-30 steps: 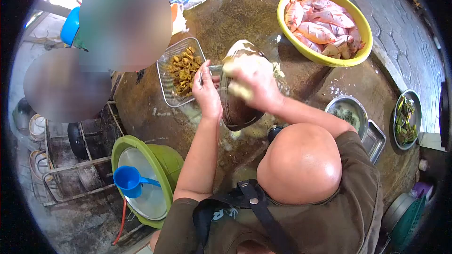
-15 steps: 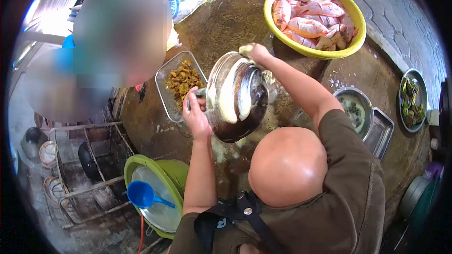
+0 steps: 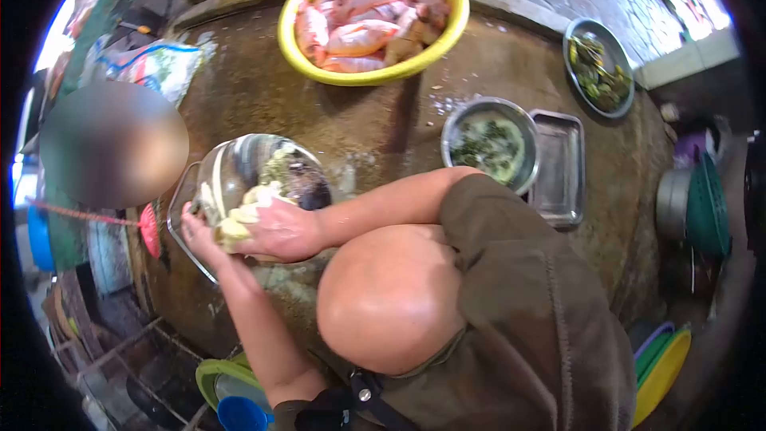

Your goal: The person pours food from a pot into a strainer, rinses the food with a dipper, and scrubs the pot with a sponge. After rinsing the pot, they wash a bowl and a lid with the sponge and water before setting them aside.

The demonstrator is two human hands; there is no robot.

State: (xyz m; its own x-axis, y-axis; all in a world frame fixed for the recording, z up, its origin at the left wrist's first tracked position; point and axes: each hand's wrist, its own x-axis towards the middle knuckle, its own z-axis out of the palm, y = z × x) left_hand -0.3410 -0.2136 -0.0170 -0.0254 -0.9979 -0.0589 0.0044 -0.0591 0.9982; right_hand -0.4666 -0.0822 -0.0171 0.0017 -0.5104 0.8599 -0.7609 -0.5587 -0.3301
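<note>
A metal pot (image 3: 239,161), streaked with pale suds and dark on one side, stands tilted at left centre. My left hand (image 3: 201,233) is closed at its lower left side, where the handle was; the grip is partly hidden. Against the pot's outside my right hand (image 3: 283,231) presses a soapy, pale yellow sponge or cloth (image 3: 233,227), its fingers bent around it. A wire-rimmed basket (image 3: 189,254) lies behind and under the pot, mostly covered by it.
A yellow basin (image 3: 459,12) of pink fish is at the top. Right of centre are a metal bowl (image 3: 527,124) of greens in liquid and a steel tray (image 3: 576,168). A plate of leaves (image 3: 598,72) lies upper right. A person, blurred, is at the left, near a red strainer (image 3: 149,230).
The view has swung to the right. My right hand has moved from the pot's rim down across its side, close to my left hand. The pot now covers the basket's brown pieces.
</note>
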